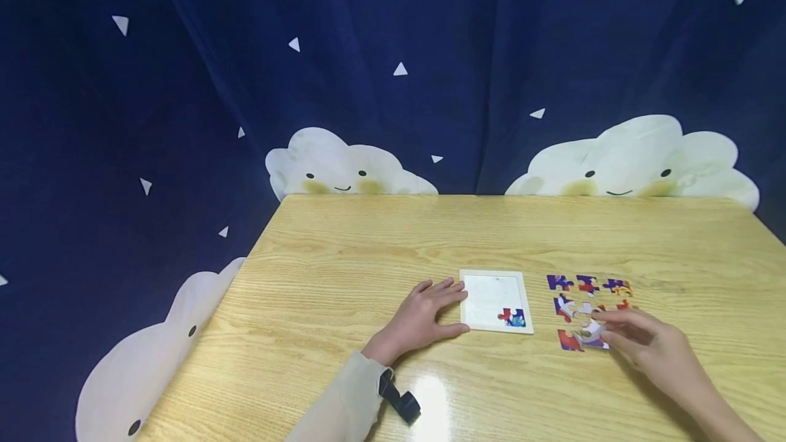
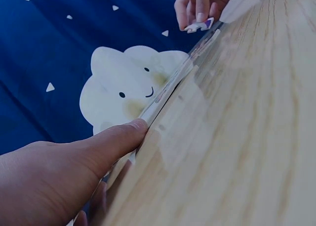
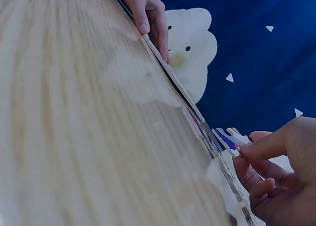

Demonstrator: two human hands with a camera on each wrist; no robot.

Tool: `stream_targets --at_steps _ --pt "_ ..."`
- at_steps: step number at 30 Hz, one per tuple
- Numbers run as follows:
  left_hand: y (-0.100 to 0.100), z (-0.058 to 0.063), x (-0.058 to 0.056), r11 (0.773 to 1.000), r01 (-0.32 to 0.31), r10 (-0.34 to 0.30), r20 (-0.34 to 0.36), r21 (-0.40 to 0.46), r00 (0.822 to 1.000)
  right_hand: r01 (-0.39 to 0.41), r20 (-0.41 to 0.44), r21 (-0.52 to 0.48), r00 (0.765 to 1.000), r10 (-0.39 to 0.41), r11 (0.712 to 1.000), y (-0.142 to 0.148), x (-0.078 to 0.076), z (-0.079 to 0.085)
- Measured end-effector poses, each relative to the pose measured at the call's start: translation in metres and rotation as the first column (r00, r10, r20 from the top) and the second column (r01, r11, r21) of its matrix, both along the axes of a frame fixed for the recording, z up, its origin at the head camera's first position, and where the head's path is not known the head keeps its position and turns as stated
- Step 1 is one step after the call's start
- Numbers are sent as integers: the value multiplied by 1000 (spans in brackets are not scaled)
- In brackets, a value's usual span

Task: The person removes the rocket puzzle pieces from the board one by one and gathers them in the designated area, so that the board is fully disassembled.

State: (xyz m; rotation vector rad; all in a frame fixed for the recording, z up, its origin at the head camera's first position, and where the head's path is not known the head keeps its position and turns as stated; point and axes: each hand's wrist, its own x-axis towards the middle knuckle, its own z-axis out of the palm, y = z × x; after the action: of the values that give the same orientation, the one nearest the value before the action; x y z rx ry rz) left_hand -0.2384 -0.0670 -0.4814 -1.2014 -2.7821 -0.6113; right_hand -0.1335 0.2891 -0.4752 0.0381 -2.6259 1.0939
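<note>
A white square puzzle tray [image 1: 482,295] lies on the table, with a red piece and a blue piece [image 1: 518,319] joined in its near right corner. My left hand [image 1: 422,318] rests at the tray's left edge, thumb and fingers spread and touching the rim. To the right of the tray, my right hand [image 1: 663,357] pinches a purple and white puzzle piece [image 3: 228,138] between thumb and fingers. That piece is raised above several loose puzzle pieces [image 1: 560,283] laid out in rows. Fingers and the held piece partly hide some of them.
The wooden table [image 1: 344,244] extends around the tray and the loose pieces. Behind its far edge hangs a dark blue curtain [image 1: 368,5] with white triangles and smiling clouds. A black strap [image 1: 399,398] sits on the left wrist.
</note>
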Motion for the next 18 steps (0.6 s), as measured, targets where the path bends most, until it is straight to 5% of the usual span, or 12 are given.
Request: stream_targets --at_steps 18 --pt "0 1 0 1000 -1 1 23 -1 1000 19 -29 3 999 -19 1000 15 5 -5"
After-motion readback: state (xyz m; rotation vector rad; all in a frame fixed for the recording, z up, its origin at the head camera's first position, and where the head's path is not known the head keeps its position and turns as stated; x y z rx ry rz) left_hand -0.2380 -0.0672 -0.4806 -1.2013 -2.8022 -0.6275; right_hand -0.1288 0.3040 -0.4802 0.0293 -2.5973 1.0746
